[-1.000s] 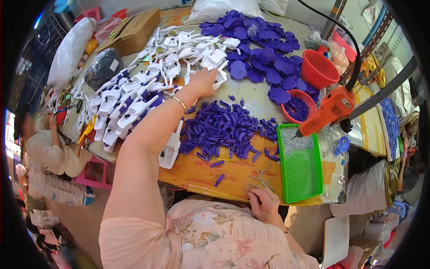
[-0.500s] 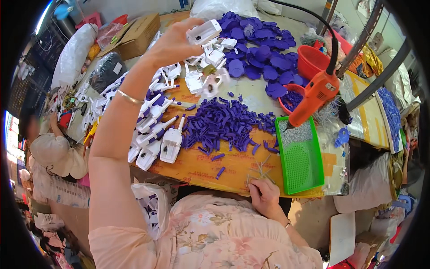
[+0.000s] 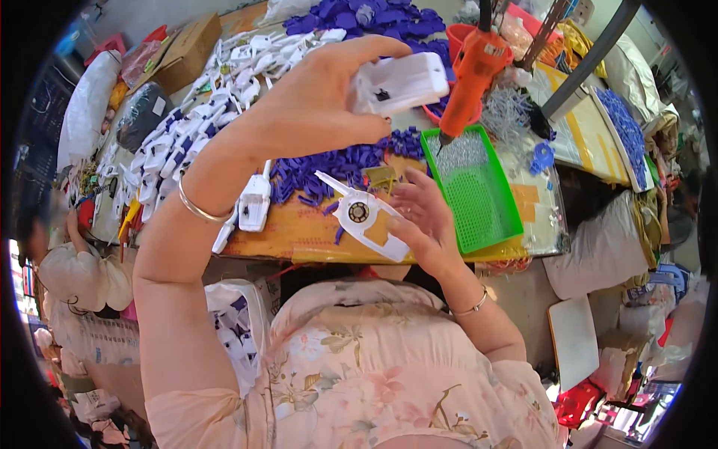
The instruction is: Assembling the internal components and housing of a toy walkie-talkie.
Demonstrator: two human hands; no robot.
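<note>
My left hand (image 3: 307, 97) is raised over the table with fingers and thumb round a white plastic housing (image 3: 407, 84), a hollow box shape with a small black part inside. Below it, my right hand (image 3: 430, 228) has its thumb against a flat white plastic casing (image 3: 374, 228) with a narrow handle and a round black-and-metal part. A brass-coloured plate (image 3: 380, 176) shows at that casing's far edge. Small purple plastic pieces (image 3: 303, 176) lie heaped behind it. Beside my left forearm is another white housing (image 3: 255, 200) with a handle.
An orange electric screwdriver (image 3: 473, 78) hangs over a green tray (image 3: 510, 213) of small silvery screws. Many white housings (image 3: 176, 146) cover the left side; purple discs (image 3: 359, 16) lie at the back. Another person (image 3: 82, 269) sits at the far left. A white bag (image 3: 239, 337) hangs below the table edge.
My left hand has come nearer and to the right with the white housing. My right hand has lifted from the table edge and now has the flat casing. The view has shifted.
</note>
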